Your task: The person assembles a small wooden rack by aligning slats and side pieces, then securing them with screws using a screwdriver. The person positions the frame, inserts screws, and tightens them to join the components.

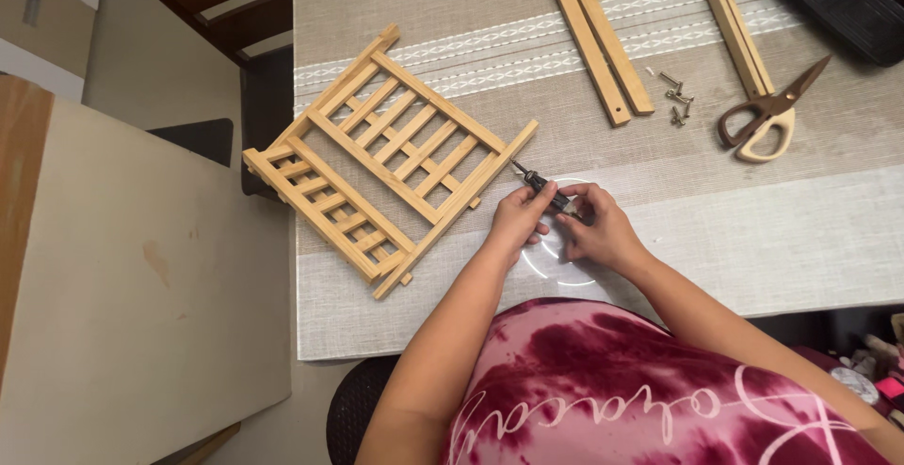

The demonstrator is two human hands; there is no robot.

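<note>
We see a wooden slatted rack [386, 159], partly put together, lying flat and skewed on the striped tablecloth [753, 230]: two slatted panels already join along shared rails, and one rail end sits near the hands.

The left hand [518, 220] and the right hand [598, 230] meet just beside that rail end, fingers of both closed around a small dark screwdriver [541, 184]. Its thin tip points up and left toward the rack but stands apart from the wood. Whether a screw sits on the tip, we cannot tell. A clear round plastic piece [556, 258] lies under the hands.

What looks left to do, by our reading: two pairs of loose wooden strips [595, 37] [730, 23] lie unattached at the far side of the table, and a small heap of screws [676, 98] waits unused near them. Scissors [767, 117] rest beside the screws. We judge the assembly roughly midway, the frame begun, the long pieces not yet fixed.
</note>
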